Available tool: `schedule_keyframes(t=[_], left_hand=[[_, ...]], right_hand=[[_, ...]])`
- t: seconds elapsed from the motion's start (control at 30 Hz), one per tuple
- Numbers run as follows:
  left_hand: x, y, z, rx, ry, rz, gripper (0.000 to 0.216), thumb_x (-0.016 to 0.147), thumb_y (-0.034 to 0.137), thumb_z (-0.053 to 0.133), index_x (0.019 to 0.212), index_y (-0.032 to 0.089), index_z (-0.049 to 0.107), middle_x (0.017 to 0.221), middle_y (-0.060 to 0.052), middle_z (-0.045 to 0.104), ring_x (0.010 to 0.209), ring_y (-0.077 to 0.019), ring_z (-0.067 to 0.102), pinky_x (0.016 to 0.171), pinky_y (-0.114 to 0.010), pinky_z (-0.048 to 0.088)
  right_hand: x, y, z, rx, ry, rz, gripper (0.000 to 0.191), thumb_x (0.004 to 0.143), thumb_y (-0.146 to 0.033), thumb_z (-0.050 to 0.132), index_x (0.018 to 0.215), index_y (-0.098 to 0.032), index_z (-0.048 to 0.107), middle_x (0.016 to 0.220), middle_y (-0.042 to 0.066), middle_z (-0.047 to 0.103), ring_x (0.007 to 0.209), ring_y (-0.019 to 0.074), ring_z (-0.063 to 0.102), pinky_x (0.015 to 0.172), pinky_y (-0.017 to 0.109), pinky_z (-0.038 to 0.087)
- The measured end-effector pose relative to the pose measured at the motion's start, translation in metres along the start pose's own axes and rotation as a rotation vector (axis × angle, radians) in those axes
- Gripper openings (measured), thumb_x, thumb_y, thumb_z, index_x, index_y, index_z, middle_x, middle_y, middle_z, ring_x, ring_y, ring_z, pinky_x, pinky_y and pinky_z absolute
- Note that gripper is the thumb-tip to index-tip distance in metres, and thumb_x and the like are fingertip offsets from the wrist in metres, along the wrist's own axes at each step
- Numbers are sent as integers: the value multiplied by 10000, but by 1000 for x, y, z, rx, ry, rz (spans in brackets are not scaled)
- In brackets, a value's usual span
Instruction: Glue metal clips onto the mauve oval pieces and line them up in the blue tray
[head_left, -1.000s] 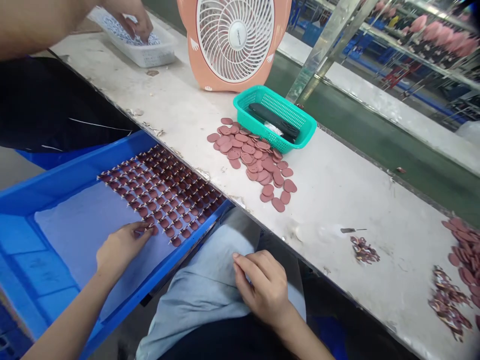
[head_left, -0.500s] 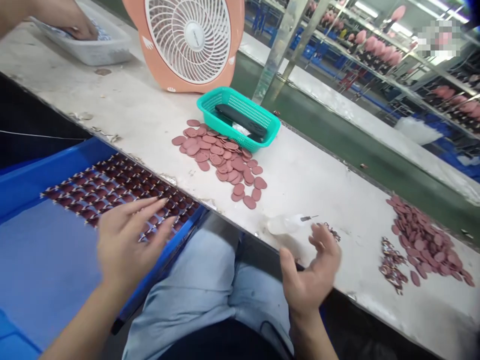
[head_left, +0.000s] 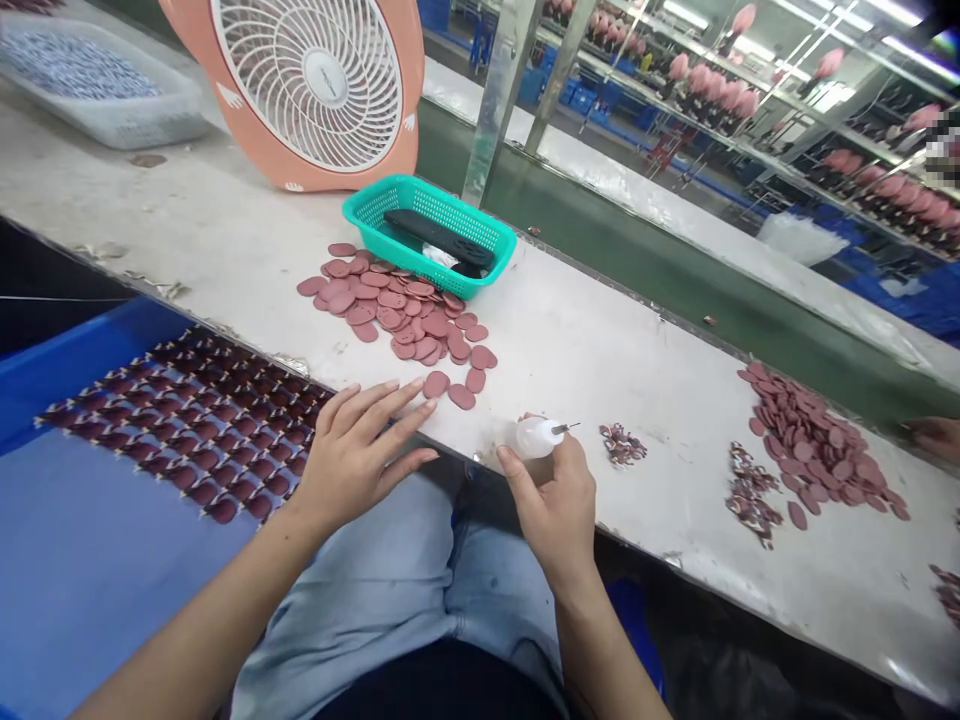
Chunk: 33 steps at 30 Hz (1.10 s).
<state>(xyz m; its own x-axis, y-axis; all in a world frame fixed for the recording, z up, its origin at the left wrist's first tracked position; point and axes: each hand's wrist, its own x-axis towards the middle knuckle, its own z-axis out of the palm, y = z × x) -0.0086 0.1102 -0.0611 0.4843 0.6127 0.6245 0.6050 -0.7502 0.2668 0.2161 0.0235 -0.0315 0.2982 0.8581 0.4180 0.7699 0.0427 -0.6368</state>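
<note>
My right hand (head_left: 559, 490) is closed around a small white squeeze bottle (head_left: 534, 438) with a thin needle tip, low over the table's front edge. The bottle lies tilted, its needle pointing right. My left hand (head_left: 360, 455) is open and empty, fingers stretched toward the nearest flat reddish-brown oval pieces (head_left: 409, 315), which lie loosely heaped on the table. Right of the bottle is a little pile of small shiny parts (head_left: 622, 445). Below and left of my left hand, rows of assembled dark red pieces (head_left: 217, 420) lie in a blue bin (head_left: 112, 520).
A green basket (head_left: 360, 215) holding a black object stands behind the ovals, before an orange fan (head_left: 409, 110). At left is a translucent tub (head_left: 142, 125) of small bluish bits. Rightward lie more ovals (head_left: 825, 445) and shiny parts (head_left: 752, 495). Another person's hand (head_left: 934, 438) shows at the right edge.
My right hand has moved left and closed on the squeeze bottle. My left hand has moved from above the bin to the table edge. The other person's hand has left the tub.
</note>
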Motion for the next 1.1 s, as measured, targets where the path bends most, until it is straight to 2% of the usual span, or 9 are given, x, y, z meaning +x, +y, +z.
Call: schedule_keyframes(t=[0.13,0.3,0.43,0.53,0.6,0.77,0.87,0.97,1.1], left_hand=[[6,-8,-1,-56,-133,-27,577,882,414,710,1434,372,547,1376,-55,681,1294,-317,584,1189,-501,184],[-7,-3,-7,-247,-104,-194,269,869,237,706,1023,442,790,1006,12,824,973,-269,732,1092,-488,350],[-1,43,-23,-679,128,-666,76,820,286,766,848,334,818,836,-30,816,835,-267,723,925,-432,502],[4,74,-34,-1044,106,-1048,84,776,311,819,851,274,811,764,-36,796,757,-229,720,784,-337,564],[2,83,-38,-1146,91,-1173,140,723,316,865,835,249,814,787,-44,796,754,-217,721,766,-308,575],[-15,83,-39,-1485,-38,-1063,217,755,377,845,951,287,826,835,-40,766,756,-212,711,744,-322,592],[-19,84,-38,-1616,-42,-1036,222,752,422,840,930,291,821,809,-22,730,681,-185,693,666,-300,594],[-18,88,-42,-1560,81,-1248,268,696,443,877,875,255,812,919,-58,764,742,-180,704,572,-210,562],[-13,94,-51,-1505,165,-1456,325,671,460,887,900,246,801,903,-67,771,687,-167,689,426,-156,487]], right_hand=[[0,0,0,46,-5,15,378,916,-447,657,1195,-195,619,1097,108,703,1026,277,664,898,466,534],[-6,1,0,228,46,7,370,903,-380,666,1222,-212,585,1115,104,673,1028,259,656,900,448,541],[-12,-14,4,708,-57,115,283,916,-391,607,1140,-233,539,815,-12,581,629,137,573,586,286,521],[-11,-33,9,871,-232,270,302,804,-359,743,983,-222,543,788,-30,561,598,103,531,528,232,473],[-11,-43,12,940,-340,364,352,749,-338,791,954,-220,531,763,-34,578,601,104,546,516,219,473],[-18,-53,18,1169,-540,580,466,735,-409,800,1006,-246,458,653,-92,561,381,47,406,336,158,342],[-25,-49,15,1162,-600,581,524,782,-472,754,1115,-260,408,649,-105,540,374,57,413,323,156,350],[-29,-42,-1,982,-593,504,552,869,-453,662,1271,-296,318,772,-73,577,463,78,478,380,172,395],[-29,-34,-34,625,-476,315,433,867,-234,681,1250,-299,488,921,-14,651,732,125,608,652,242,516]])
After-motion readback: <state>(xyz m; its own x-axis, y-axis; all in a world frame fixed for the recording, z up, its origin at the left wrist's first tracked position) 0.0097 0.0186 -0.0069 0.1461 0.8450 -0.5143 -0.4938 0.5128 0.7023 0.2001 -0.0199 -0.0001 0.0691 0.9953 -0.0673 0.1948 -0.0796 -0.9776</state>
